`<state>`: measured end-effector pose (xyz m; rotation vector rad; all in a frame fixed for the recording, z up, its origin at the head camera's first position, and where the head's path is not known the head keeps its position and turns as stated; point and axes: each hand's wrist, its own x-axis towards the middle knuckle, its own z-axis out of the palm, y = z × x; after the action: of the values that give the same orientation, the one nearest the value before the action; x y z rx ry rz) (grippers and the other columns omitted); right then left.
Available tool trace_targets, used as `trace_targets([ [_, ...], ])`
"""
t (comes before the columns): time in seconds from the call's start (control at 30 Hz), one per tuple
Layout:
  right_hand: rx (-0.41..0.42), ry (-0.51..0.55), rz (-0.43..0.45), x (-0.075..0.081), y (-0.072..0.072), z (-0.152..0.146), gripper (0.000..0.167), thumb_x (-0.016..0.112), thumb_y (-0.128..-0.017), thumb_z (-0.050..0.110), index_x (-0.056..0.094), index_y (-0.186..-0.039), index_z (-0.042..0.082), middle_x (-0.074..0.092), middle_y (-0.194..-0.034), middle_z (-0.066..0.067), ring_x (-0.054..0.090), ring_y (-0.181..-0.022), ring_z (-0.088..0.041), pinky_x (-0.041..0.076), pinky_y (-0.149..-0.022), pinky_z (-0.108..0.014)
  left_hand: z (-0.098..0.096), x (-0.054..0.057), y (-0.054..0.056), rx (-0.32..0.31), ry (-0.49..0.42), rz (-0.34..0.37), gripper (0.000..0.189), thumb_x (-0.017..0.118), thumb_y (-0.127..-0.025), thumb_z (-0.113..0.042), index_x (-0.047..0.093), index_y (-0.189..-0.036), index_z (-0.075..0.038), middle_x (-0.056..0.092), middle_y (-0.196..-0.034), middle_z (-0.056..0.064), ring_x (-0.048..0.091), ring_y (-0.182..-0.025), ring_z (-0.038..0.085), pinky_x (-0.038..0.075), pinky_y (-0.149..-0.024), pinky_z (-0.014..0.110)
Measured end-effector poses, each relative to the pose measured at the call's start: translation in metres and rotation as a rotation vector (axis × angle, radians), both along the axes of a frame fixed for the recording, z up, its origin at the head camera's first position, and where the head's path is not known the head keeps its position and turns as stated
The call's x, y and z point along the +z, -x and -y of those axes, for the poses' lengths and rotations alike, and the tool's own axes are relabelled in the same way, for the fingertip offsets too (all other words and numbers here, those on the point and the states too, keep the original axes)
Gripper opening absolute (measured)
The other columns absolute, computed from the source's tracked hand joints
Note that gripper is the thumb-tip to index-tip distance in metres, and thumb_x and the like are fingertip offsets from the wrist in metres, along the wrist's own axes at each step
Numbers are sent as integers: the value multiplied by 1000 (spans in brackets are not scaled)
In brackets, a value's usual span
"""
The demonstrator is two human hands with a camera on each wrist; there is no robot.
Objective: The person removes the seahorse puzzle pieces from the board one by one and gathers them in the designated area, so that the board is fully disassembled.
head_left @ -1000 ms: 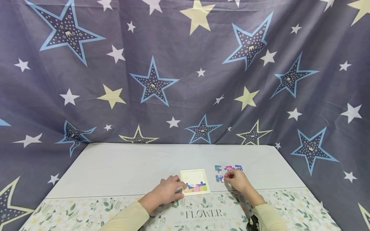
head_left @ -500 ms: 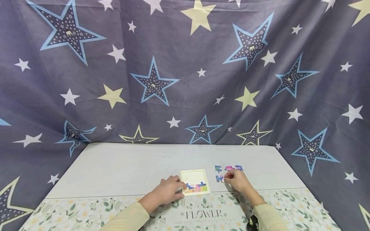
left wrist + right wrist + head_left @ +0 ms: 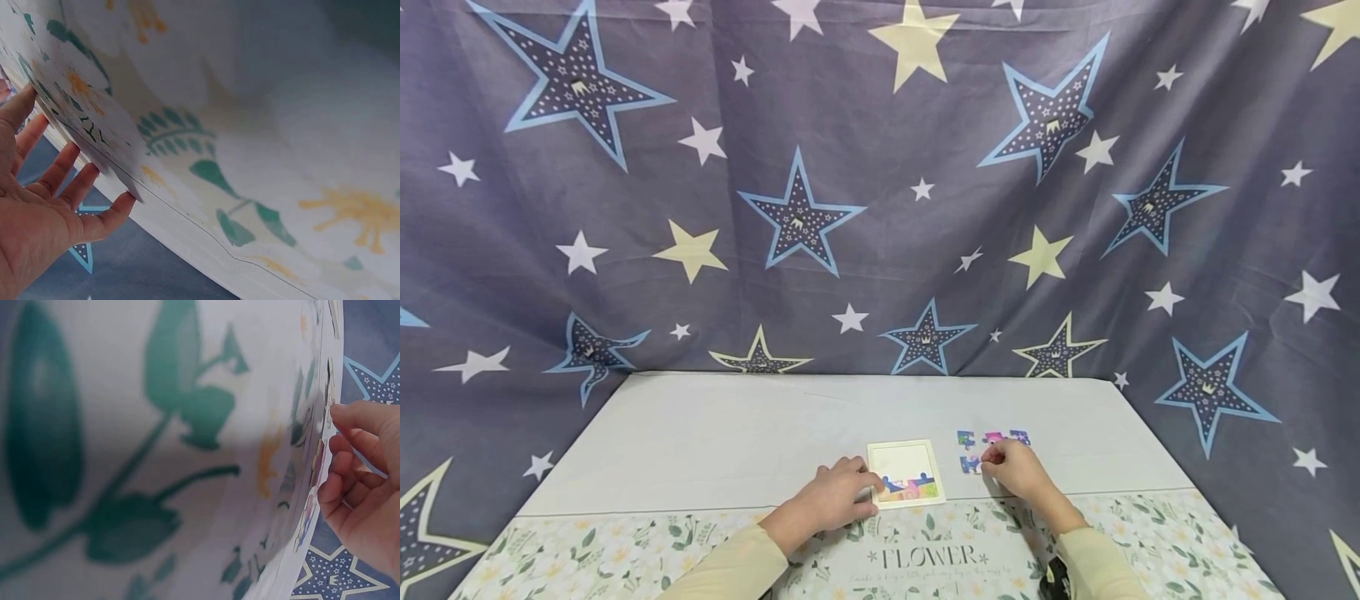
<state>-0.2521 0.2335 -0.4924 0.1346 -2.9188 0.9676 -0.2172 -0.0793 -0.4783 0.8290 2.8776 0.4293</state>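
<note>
A small square puzzle tray with a pale frame lies on the table. Colourful joined pieces fill its lower part, and its upper part shows the bare base. My left hand rests at the tray's left edge, fingers spread, with a fingertip on the frame. To the right of the tray, my right hand pinches the right side of a blue puzzle piece between thumb and forefinger, partly hiding it. In the right wrist view its thumb and forefinger meet at a thin piece edge.
Behind the right hand lie a blue-green piece, a pink piece and a blue piece with a light star. The white table has a floral cloth along its front. A starry curtain hangs behind.
</note>
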Motion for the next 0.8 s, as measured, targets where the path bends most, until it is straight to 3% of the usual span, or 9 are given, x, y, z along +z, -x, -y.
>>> trace_targets([
  [0.8, -6, -37, 0, 0, 1, 0, 8, 71, -80, 10, 66, -80, 3, 61, -74, -2, 51, -69, -12, 44, -62, -27, 0, -1, 1, 7, -6, 15, 33, 63, -84, -44, 64, -113, -29, 55, -103, -6, 48, -94, 11, 44, -83, 49],
])
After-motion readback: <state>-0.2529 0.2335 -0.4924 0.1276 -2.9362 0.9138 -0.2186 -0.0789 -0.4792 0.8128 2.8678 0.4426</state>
